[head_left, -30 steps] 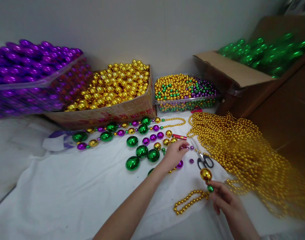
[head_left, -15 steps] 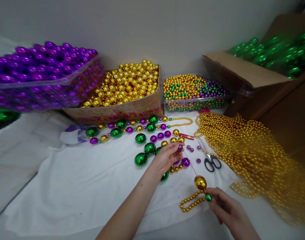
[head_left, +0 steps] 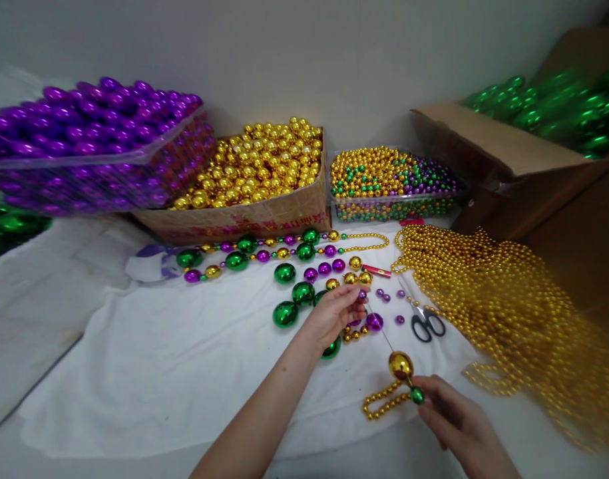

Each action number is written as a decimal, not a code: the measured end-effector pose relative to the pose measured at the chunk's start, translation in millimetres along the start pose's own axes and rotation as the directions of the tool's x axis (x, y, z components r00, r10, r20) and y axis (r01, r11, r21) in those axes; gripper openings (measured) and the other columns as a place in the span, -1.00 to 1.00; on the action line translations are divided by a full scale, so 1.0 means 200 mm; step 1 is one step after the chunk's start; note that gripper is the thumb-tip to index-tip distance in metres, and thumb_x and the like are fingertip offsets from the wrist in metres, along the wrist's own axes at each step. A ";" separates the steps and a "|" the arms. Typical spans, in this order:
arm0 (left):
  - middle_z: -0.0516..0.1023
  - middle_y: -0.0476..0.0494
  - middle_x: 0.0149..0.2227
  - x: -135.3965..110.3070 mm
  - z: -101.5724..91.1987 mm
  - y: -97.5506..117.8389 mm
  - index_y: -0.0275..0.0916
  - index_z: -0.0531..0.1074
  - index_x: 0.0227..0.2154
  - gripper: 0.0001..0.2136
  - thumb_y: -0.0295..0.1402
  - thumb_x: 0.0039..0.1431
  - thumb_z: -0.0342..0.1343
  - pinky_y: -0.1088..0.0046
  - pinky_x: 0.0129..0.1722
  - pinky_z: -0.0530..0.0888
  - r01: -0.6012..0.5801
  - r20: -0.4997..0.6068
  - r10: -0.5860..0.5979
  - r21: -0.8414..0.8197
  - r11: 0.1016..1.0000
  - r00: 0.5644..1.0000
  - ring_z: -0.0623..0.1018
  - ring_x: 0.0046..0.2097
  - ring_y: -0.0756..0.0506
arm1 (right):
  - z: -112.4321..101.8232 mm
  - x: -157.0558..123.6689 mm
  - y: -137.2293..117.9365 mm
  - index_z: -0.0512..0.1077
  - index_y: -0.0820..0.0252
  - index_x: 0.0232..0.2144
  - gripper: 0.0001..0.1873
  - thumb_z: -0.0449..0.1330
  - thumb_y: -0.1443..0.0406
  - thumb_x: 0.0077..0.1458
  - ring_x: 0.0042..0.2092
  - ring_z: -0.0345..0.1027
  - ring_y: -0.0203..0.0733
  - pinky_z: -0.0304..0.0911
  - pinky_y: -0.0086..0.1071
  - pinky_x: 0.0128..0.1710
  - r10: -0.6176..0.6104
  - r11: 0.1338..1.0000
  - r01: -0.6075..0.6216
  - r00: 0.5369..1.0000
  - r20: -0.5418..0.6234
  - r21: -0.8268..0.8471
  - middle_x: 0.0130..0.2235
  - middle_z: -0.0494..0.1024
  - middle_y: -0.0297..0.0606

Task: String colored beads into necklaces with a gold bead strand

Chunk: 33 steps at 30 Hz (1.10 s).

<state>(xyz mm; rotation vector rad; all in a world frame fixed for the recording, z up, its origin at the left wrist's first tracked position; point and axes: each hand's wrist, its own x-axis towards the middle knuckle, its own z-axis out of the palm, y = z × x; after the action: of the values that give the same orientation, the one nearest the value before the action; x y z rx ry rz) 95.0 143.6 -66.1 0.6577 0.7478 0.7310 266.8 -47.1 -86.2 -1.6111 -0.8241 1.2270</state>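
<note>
My left hand point(head_left: 340, 311) pinches a small purple bead point(head_left: 363, 295) above the cloth. From those fingertips a thin string or wire point(head_left: 386, 339) runs down to a big gold bead point(head_left: 401, 365). Just below it, my right hand point(head_left: 446, 409) is closed at a small green bead point(head_left: 416, 395) on the same strand. A loop of little gold beads point(head_left: 379, 417) hangs beside the right fingers. Close to my left hand lie large green beads point(head_left: 303, 293), purple beads point(head_left: 325, 268) and gold beads point(head_left: 355, 263); some are partly hidden behind the hand.
Black-handled scissors point(head_left: 428, 324) and a red stick-like item point(head_left: 377, 271) lie on the white cloth point(head_left: 149, 372). A finished-looking necklace point(head_left: 264, 255) stretches behind. Boxes of gold point(head_left: 224, 226) and mixed beads point(head_left: 397, 207) stand at the back; gold bead strands point(head_left: 514, 299) pile up right.
The view has shifted slightly, so the background sits a little further right. Both hands keep their grips, and the strand between them looks almost the same.
</note>
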 end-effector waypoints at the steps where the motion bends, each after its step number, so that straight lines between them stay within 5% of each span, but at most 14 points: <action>1: 0.45 -0.09 -0.41 0.00 0.00 0.00 -0.36 0.51 -0.24 -0.76 -0.35 0.02 0.27 0.53 -0.35 0.45 0.000 0.002 0.000 0.003 1.000 1.000 0.44 -0.38 0.05 | 0.00 0.00 0.00 0.55 0.14 -0.25 -0.65 0.26 0.08 -0.07 -0.54 0.10 -0.35 -0.04 -0.49 -0.63 0.000 1.000 0.000 1.000 0.009 -0.011 -0.44 0.38 -0.33; 10: 0.41 0.03 -0.48 -0.04 0.00 0.01 -0.30 0.40 -0.39 -0.71 -0.37 -0.17 0.37 0.52 -0.43 0.42 0.015 0.000 -0.015 -0.001 1.000 1.000 0.44 -0.47 0.06 | -0.01 0.05 0.09 0.57 0.08 -0.27 -0.64 0.24 0.02 -0.04 -0.21 0.38 -0.06 0.31 -0.35 -0.27 -0.095 0.995 0.096 0.993 0.071 -0.002 -0.32 0.51 -0.21; 16: 0.45 0.00 -0.52 -0.09 0.06 -0.03 -0.33 0.40 -0.47 -0.70 -0.30 -0.22 0.38 0.52 -0.48 0.36 0.063 0.049 -0.076 0.218 0.974 0.996 0.42 -0.53 0.07 | 0.07 0.12 0.03 0.50 0.08 -0.13 -0.57 0.30 0.07 -0.06 -0.55 0.15 -0.34 0.11 -0.51 -0.64 -0.030 0.995 0.015 0.989 0.147 0.100 -0.47 0.36 -0.36; 22: 0.47 -0.05 -0.42 -0.13 0.12 -0.05 -0.32 0.47 -0.34 -0.71 -0.25 -0.10 0.31 0.48 -0.43 0.37 0.028 0.189 -0.108 0.382 0.924 0.976 0.42 -0.45 0.05 | 0.11 0.12 0.05 0.48 0.20 -0.46 -0.71 0.35 0.10 -0.12 -0.53 0.11 -0.38 0.10 -0.53 -0.61 0.033 0.967 -0.066 0.990 0.138 0.245 -0.51 0.33 -0.37; 25: 0.47 -0.06 -0.37 -0.13 0.06 0.03 -0.29 0.46 -0.24 -0.71 -0.26 -0.02 0.24 0.48 -0.40 0.38 -0.051 0.140 -0.017 0.467 0.883 0.990 0.43 -0.41 0.03 | 0.05 0.11 0.09 0.51 0.19 -0.42 -0.73 0.35 0.12 -0.11 -0.52 0.13 -0.37 0.12 -0.51 -0.58 0.048 0.972 -0.072 0.993 0.111 0.223 -0.50 0.36 -0.36; 27: 0.47 -0.04 -0.38 -0.14 -0.01 0.10 -0.27 0.45 -0.28 -0.80 -0.28 0.04 0.18 0.49 -0.40 0.36 -0.130 0.004 0.159 0.590 0.797 0.987 0.43 -0.41 0.02 | 0.01 0.11 0.11 0.52 0.16 -0.38 -0.75 0.34 0.13 -0.08 -0.50 0.16 -0.34 0.14 -0.49 -0.54 0.037 0.983 -0.057 0.993 0.116 0.176 -0.50 0.37 -0.36; 29: 0.45 -0.01 -0.44 -0.19 -0.08 0.14 -0.25 0.43 -0.37 -0.88 -0.30 0.10 0.12 0.48 -0.40 0.33 -0.139 -0.115 0.348 0.767 0.626 0.930 0.41 -0.42 0.00 | -0.02 0.11 0.11 0.52 0.14 -0.35 -0.76 0.32 0.13 -0.04 -0.49 0.17 -0.33 0.15 -0.48 -0.52 0.026 0.992 -0.041 0.992 0.120 0.122 -0.51 0.35 -0.37; 33: 0.47 -0.06 -0.39 -0.36 -0.11 0.11 -0.22 0.44 -0.41 -0.87 -0.29 0.13 0.09 0.43 -0.32 0.31 -0.010 -0.131 0.486 0.961 0.277 0.864 0.43 -0.32 -0.07 | -0.03 0.11 0.11 0.50 0.13 -0.31 -0.77 0.28 0.13 0.00 -0.47 0.16 -0.32 0.13 -0.48 -0.51 0.019 0.998 -0.026 0.989 0.149 0.051 -0.46 0.35 -0.37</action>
<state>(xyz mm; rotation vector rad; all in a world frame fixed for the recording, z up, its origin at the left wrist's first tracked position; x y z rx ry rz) 32.0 106.4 -36.4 1.8266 1.5407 0.6715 278.9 -36.7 -113.3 -1.5034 -0.8606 1.3871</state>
